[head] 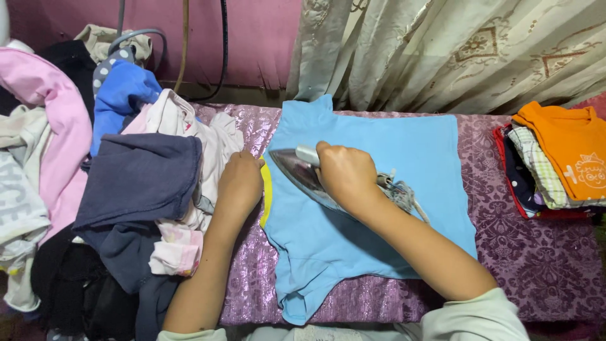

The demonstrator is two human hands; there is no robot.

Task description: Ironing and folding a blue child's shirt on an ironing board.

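Ironing step: right hand (346, 173) is wrapped around the iron (303, 173) on the blue shirt (379, 208), which lies flat on the table (536, 252), while left hand (240, 180), fingers curled, pins the hem; next stroke likely needs cloth kept taut.

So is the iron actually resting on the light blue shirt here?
Touching. The head view shows the iron, gripped by the right hand, lying soleplate-down on the light blue shirt with no gap visible between them.
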